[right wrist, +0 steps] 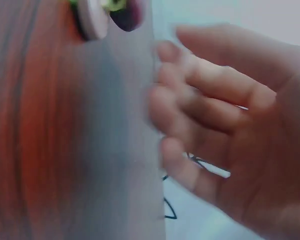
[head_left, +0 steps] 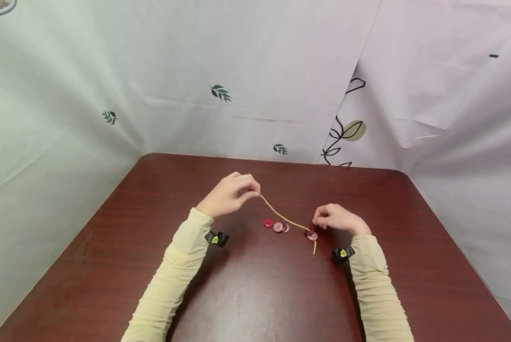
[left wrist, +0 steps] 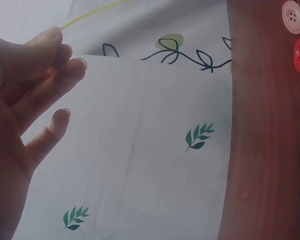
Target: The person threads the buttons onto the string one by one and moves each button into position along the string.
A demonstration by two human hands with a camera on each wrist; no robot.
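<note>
My left hand (head_left: 231,195) pinches a yellow string (head_left: 281,216) between thumb and forefinger and holds that end up above the table. The string slopes down to the right and passes through a dark red button and a pale pink button (head_left: 313,237), its short tail hanging below them. Just above these buttons is my right hand (head_left: 337,218), its fingers loosely bent. In the right wrist view the thumb stands apart from the blurred fingers (right wrist: 175,107), with nothing between them; the pink button (right wrist: 94,19) and a dark purple-red one (right wrist: 129,15) are near.
Between the hands, a bright red button (head_left: 268,223) lies beside a pink button (head_left: 278,227) and a small overlapping group of others. The brown table (head_left: 246,285) meets white printed sheeting (head_left: 255,118) at its back and sides. A small black device (head_left: 217,239) sits at each wrist.
</note>
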